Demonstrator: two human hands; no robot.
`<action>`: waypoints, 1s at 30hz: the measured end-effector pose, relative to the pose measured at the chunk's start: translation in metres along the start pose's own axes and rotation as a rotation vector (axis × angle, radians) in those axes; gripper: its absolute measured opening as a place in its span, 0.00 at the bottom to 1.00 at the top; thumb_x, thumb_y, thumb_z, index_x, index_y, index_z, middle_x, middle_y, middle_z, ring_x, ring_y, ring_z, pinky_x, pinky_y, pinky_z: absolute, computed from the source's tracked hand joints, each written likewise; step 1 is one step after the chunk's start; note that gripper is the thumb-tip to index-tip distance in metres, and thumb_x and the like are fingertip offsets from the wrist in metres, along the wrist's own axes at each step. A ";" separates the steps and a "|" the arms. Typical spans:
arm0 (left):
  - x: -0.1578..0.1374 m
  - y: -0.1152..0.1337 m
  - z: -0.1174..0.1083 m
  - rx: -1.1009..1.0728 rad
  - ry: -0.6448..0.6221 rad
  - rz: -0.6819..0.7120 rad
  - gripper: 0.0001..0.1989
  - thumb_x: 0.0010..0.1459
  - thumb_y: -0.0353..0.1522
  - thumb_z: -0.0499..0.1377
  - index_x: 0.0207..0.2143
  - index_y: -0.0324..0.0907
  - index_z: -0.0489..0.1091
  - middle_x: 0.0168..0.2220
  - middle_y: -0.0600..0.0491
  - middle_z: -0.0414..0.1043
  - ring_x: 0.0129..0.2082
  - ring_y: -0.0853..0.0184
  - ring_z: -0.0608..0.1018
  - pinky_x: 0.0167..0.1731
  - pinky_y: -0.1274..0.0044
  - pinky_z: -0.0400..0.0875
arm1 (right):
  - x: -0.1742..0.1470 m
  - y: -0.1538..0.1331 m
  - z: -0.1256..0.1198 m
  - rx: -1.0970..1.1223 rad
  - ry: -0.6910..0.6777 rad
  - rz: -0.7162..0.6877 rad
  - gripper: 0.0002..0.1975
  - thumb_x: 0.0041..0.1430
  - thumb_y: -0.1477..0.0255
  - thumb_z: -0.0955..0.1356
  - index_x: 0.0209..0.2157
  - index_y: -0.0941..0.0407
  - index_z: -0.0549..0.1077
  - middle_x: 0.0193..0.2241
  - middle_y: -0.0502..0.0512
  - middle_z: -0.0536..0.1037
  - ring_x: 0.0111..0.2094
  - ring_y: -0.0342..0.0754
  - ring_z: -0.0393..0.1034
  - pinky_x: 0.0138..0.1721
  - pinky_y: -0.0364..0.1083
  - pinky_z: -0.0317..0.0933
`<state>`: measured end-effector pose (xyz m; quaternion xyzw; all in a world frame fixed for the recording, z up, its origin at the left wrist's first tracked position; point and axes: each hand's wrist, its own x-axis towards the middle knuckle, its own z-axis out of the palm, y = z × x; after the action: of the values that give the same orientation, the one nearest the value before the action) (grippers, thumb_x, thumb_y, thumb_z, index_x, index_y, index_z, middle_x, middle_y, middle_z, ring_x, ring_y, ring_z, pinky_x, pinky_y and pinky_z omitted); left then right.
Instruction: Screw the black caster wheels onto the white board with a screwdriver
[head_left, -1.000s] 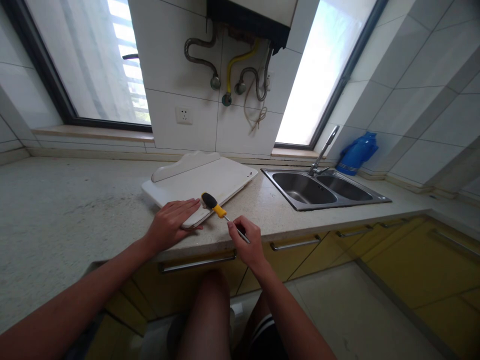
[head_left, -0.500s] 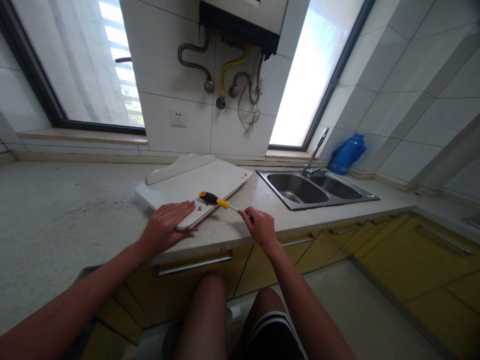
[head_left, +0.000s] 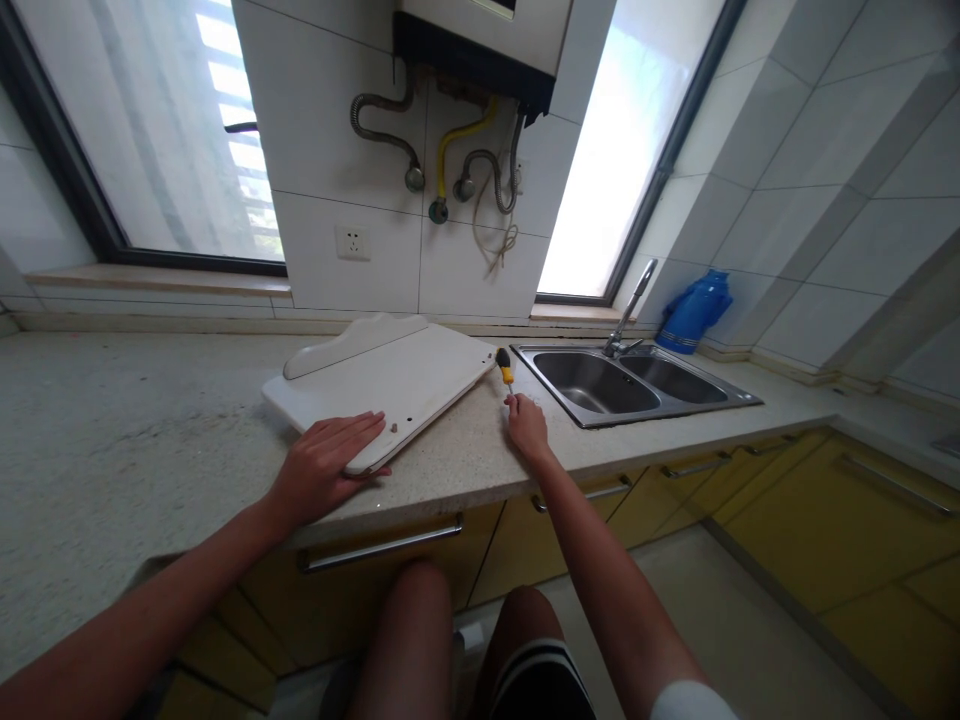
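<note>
A flat white panel with a curved raised piece along its back lies on the counter. My left hand grips its near corner, fingers flat on top and the thumb side underneath. Close to those fingers a small brownish peg stands up beside a dark hole. My right hand pinches the metal shaft of a yellow-and-black screwdriver. The screwdriver's handle points away from me, next to the panel's right corner, where small dark holes show. Its tip is hidden in my hand; whether the handle touches the panel I cannot tell.
A double steel sink with a tap is set into the counter on the right. Behind it stands a blue jug-like container. Pipes hang under a wall heater. Yellow cabinets with bar handles run below.
My right hand has carried the screwdriver right and away from me, from the peg toward the panel's right corner. The handle has swung from pointing left to pointing away. My left hand stays on the panel.
</note>
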<state>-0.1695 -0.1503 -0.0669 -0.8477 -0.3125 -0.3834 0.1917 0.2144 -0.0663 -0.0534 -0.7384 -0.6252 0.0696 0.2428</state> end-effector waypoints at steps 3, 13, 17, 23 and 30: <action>-0.001 0.000 0.000 -0.007 -0.009 -0.020 0.32 0.73 0.52 0.65 0.70 0.45 0.75 0.64 0.41 0.81 0.61 0.46 0.85 0.59 0.58 0.80 | 0.001 0.002 0.000 -0.010 0.011 -0.016 0.21 0.74 0.58 0.72 0.60 0.56 0.77 0.58 0.60 0.80 0.55 0.53 0.79 0.58 0.57 0.78; 0.001 0.002 -0.003 0.001 -0.003 0.003 0.32 0.73 0.50 0.66 0.70 0.44 0.74 0.65 0.40 0.80 0.62 0.46 0.85 0.59 0.57 0.80 | -0.026 -0.014 -0.004 -0.041 -0.093 -0.378 0.22 0.75 0.57 0.72 0.60 0.57 0.76 0.53 0.59 0.82 0.51 0.51 0.80 0.55 0.56 0.79; 0.001 0.002 -0.003 -0.005 -0.012 -0.018 0.32 0.73 0.51 0.66 0.71 0.45 0.74 0.65 0.41 0.80 0.62 0.46 0.85 0.59 0.57 0.79 | -0.030 -0.017 -0.004 -0.077 -0.146 -0.463 0.22 0.75 0.56 0.71 0.59 0.57 0.77 0.52 0.58 0.82 0.50 0.50 0.80 0.54 0.56 0.79; 0.001 0.002 -0.003 -0.013 -0.006 -0.019 0.32 0.72 0.50 0.66 0.71 0.46 0.74 0.64 0.41 0.81 0.61 0.46 0.85 0.60 0.57 0.79 | -0.033 -0.018 -0.006 -0.131 -0.223 -0.494 0.20 0.75 0.56 0.72 0.57 0.57 0.78 0.53 0.59 0.82 0.52 0.52 0.80 0.56 0.57 0.78; 0.001 0.002 -0.003 -0.002 -0.009 -0.014 0.32 0.72 0.51 0.66 0.71 0.46 0.74 0.65 0.42 0.81 0.61 0.46 0.85 0.59 0.58 0.79 | -0.024 -0.016 -0.003 -0.102 -0.180 -0.314 0.20 0.74 0.57 0.72 0.58 0.57 0.78 0.56 0.59 0.81 0.55 0.52 0.79 0.58 0.58 0.78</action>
<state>-0.1690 -0.1525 -0.0644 -0.8475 -0.3189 -0.3811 0.1865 0.1963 -0.0881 -0.0487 -0.6339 -0.7547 0.0650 0.1562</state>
